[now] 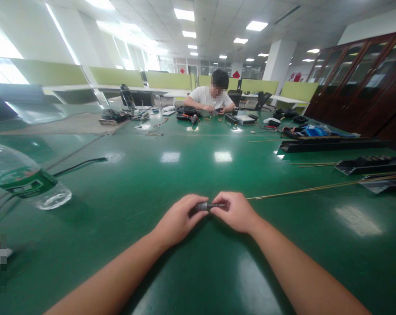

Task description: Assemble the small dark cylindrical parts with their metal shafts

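My left hand [178,221] is closed around a small grey cylinder [202,206], partly hidden by the fingers. From its right end runs a thin dark rod [217,204], in line with the cylinder. Thumb and fingers of my right hand [238,213] pinch this rod. Both hands meet low over the green tabletop [185,175], close in front of me. Whether cylinder and rod are one piece or two fitted together, I cannot tell. Thin brass-coloured rods [283,192] lie just right of my right hand.
A water bottle [30,179] and black cable [81,165] are at left. Black metal channels [332,144] lie at right with more thin rods. Across the table a person [206,97] handles a small dark object, behind a power drill [193,118] and assorted tools.
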Action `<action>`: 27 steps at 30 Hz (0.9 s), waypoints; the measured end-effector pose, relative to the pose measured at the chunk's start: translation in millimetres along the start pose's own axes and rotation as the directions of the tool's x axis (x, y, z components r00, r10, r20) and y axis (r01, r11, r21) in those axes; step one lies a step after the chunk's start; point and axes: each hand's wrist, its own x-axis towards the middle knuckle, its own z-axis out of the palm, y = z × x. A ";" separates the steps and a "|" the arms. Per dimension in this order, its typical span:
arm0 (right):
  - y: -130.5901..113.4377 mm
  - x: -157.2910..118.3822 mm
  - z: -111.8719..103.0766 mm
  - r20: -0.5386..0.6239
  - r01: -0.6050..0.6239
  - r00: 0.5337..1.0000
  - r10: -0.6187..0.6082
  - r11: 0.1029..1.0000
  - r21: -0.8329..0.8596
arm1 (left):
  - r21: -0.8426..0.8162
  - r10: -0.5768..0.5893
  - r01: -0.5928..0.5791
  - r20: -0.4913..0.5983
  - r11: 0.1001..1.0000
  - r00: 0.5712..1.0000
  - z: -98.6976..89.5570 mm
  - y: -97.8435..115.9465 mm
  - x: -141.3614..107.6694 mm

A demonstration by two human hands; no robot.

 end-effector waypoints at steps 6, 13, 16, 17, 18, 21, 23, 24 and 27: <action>0.9 0.6 -0.7 -0.003 -0.005 1.000 0.005 1.000 0.000 | 0.004 -0.013 0.013 -0.004 1.000 1.000 0.6 -0.6 0.5; 2.8 1.0 1.1 -0.013 -0.017 1.000 0.017 1.000 0.003 | 0.004 -0.028 0.028 -0.009 1.000 1.000 0.4 -0.5 0.2; 2.4 1.3 1.5 -0.013 -0.024 1.000 0.025 1.000 0.012 | 0.006 -0.033 0.033 -0.007 0.999 0.999 -0.5 0.0 0.1; 2.2 1.4 1.5 -0.010 -0.027 1.000 0.028 0.999 0.017 | 0.006 -0.034 0.034 -0.006 0.999 0.999 -0.9 0.2 0.2; 2.1 1.4 1.4 -0.007 -0.030 1.000 0.030 0.999 0.020 | 0.006 -0.033 0.033 -0.007 0.999 0.999 -1.3 0.5 0.3; 1.8 1.5 0.7 -0.010 -0.037 0.999 0.037 0.999 0.014 | 0.010 -0.030 0.030 -0.013 0.999 0.999 -2.4 0.9 0.7; 1.6 1.6 0.1 -0.016 -0.042 0.999 0.042 0.999 0.006 | 0.016 -0.030 0.030 -0.019 0.999 0.999 -2.8 0.8 0.7; 1.4 1.5 -0.2 -0.017 -0.044 0.999 0.044 0.999 0.006 | 0.018 -0.030 0.031 -0.022 0.999 0.999 -2.9 0.8 0.7; 0.8 1.3 -0.8 -0.014 -0.049 0.999 0.049 0.999 0.015 | 0.022 -0.033 0.034 -0.026 0.999 0.999 -3.1 0.9 0.7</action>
